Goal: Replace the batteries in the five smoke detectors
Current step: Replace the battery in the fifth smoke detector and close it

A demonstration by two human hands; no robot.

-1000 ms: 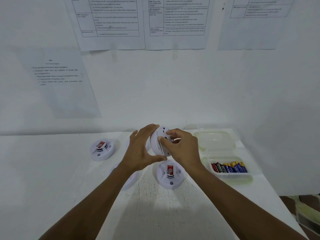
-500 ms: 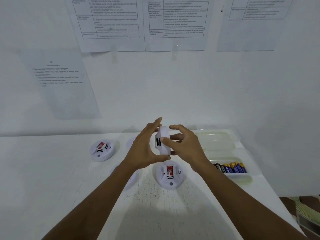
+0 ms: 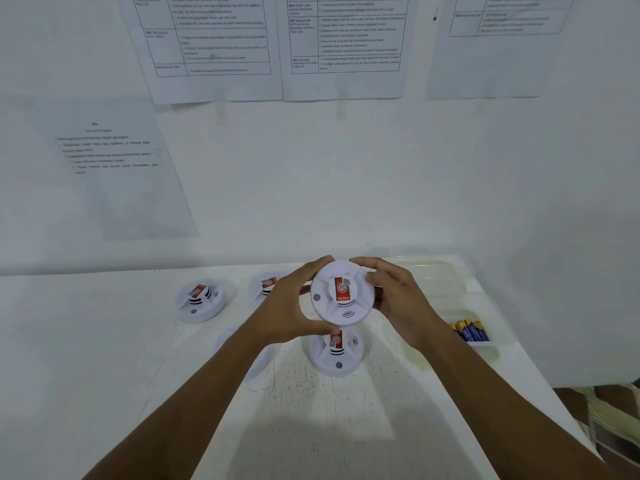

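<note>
A round white smoke detector (image 3: 343, 294) with a red label is held above the table, its face turned toward me. My left hand (image 3: 294, 306) grips its left rim with thumb below and fingers on top. My right hand (image 3: 398, 296) holds the right rim with curled fingers. Three more detectors lie face up on the table: one (image 3: 200, 301) at the far left, one (image 3: 266, 285) partly behind my left hand, one (image 3: 337, 355) just below the held one. Another detector (image 3: 228, 341) is mostly hidden under my left forearm.
A clear plastic tray (image 3: 485, 348) at the right holds several blue and yellow batteries (image 3: 469, 330); a second clear tray (image 3: 433, 271) sits behind it. The white table (image 3: 104, 341) ends at the wall with taped paper sheets. The table's right edge drops off near my right forearm.
The held detector has been rotated from edge-on to face toward me, showing its red label. Both hands shifted round its rim and stayed above the same spot.
</note>
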